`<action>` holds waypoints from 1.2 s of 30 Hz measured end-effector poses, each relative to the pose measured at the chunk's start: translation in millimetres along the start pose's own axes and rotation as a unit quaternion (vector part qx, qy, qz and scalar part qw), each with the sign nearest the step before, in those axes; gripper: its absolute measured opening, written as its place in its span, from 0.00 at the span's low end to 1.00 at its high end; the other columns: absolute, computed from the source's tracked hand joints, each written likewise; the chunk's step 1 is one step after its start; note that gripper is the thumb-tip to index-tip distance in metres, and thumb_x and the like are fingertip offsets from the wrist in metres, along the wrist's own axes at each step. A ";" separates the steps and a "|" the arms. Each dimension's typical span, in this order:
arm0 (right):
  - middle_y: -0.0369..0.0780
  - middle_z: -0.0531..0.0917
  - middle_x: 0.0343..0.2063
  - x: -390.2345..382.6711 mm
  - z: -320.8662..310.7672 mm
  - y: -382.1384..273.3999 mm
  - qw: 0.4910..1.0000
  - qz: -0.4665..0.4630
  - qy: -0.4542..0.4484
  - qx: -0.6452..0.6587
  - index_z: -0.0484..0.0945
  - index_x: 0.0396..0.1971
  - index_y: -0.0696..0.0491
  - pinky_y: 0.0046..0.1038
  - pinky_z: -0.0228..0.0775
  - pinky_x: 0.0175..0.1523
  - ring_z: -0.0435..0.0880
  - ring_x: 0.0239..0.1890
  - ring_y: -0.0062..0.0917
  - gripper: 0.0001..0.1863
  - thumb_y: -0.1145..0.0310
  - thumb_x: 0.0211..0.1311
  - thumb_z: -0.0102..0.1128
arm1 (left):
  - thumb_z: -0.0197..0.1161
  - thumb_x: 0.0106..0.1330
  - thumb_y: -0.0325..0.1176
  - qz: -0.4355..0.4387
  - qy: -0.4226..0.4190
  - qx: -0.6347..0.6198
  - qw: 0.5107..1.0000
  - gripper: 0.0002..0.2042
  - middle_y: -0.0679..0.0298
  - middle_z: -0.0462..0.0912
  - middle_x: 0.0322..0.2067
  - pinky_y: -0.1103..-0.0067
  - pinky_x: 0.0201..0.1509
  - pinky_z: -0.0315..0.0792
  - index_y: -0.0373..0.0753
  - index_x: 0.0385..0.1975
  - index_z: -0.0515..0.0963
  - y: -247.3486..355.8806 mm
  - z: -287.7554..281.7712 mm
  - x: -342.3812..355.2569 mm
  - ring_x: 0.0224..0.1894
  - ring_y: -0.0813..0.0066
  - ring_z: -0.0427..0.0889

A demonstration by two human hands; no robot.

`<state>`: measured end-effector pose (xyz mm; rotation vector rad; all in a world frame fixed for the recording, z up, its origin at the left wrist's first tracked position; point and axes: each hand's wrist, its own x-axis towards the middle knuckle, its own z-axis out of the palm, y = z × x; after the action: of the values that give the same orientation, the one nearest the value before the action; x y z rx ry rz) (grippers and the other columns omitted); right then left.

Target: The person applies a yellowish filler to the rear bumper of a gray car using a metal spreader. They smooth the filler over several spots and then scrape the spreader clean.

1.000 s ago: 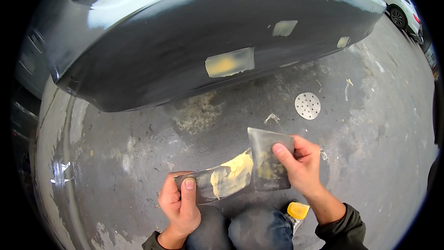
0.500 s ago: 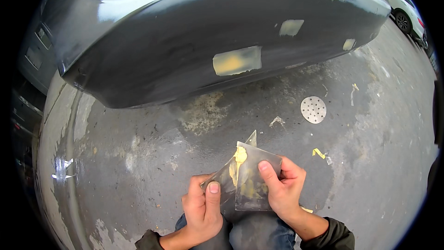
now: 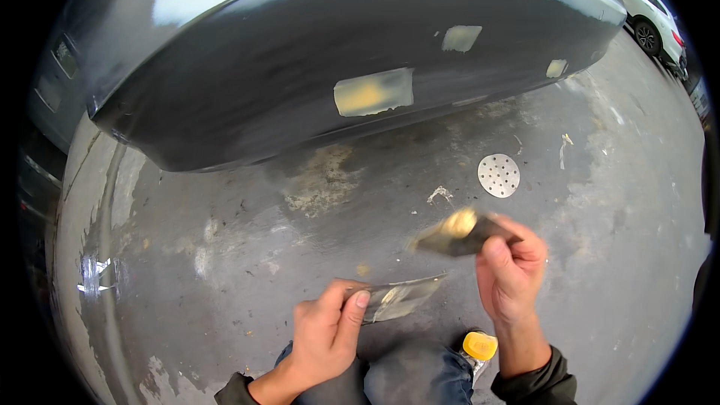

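My left hand (image 3: 326, 330) grips a thin, translucent grey spreader (image 3: 405, 298) by its left edge, thumb on top. Smears of yellow filler show on its face. To the right and higher, my right hand (image 3: 514, 274) pinches a second spreader (image 3: 472, 240) between thumb and fingers; motion blurs it. A lump of yellow body filler (image 3: 459, 221) sits near its upper edge. The two spreaders are apart. Ahead is a dark grey car panel (image 3: 255, 67) with a large filler patch (image 3: 373, 93), yellowish at its middle, and smaller patches farther right.
A round sanding disc with holes (image 3: 499, 175) lies on the stained concrete floor (image 3: 247, 255). By my right knee stands a container with a yellow top (image 3: 480, 346). Scraps of tape (image 3: 440, 194) lie about. A white car (image 3: 651, 11) is parked at the far right.
The two spreaders have come apart. My right hand has moved up and right, tilting its spreader flatter with the filler on it. My left hand's spreader has turned to point right.
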<state>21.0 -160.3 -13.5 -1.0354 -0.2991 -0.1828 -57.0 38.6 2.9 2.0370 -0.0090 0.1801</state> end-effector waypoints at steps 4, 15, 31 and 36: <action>0.48 0.83 0.42 5.3 -14.9 -16.1 0.955 0.147 -0.249 -0.067 0.80 0.44 0.59 0.25 0.75 0.49 0.83 0.45 0.30 0.13 0.77 0.59 0.59 | 0.54 0.68 0.29 0.006 0.077 -0.071 0.994 0.07 0.66 0.75 0.17 0.86 0.24 0.63 0.31 0.32 0.74 -3.1 -2.4 6.7 0.20 0.87 0.66; 0.31 0.84 0.40 12.4 2.3 -36.6 0.686 -0.288 -0.280 -0.606 0.83 0.34 0.51 0.23 0.67 0.36 0.79 0.35 0.20 0.14 0.74 0.44 0.62 | 0.54 0.69 0.31 -0.048 0.174 -0.208 0.961 0.08 0.73 0.72 0.23 0.89 0.30 0.60 0.32 0.30 0.72 -13.8 -5.2 4.4 0.27 0.89 0.64; 0.29 0.83 0.40 7.0 14.1 -27.9 0.654 -0.312 -0.384 -0.572 0.83 0.35 0.49 0.25 0.66 0.42 0.76 0.36 0.18 0.13 0.73 0.45 0.62 | 0.53 0.71 0.32 -0.077 0.175 -0.269 0.944 0.09 0.72 0.74 0.27 0.89 0.34 0.62 0.33 0.32 0.72 -24.5 -12.7 9.6 0.30 0.90 0.66; 0.33 0.84 0.40 26.9 2.9 -21.4 0.683 -0.362 -0.251 -0.582 0.82 0.37 0.51 0.24 0.64 0.40 0.78 0.36 0.22 0.15 0.73 0.45 0.61 | 0.52 0.71 0.32 -0.050 0.268 -0.283 0.920 0.08 0.69 0.76 0.29 0.89 0.38 0.64 0.34 0.34 0.72 -37.4 -27.2 16.3 0.31 0.87 0.70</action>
<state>39.7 -168.7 14.2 -2.2115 -1.2094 -0.9030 -41.1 81.0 -16.0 1.3553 0.3469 0.5959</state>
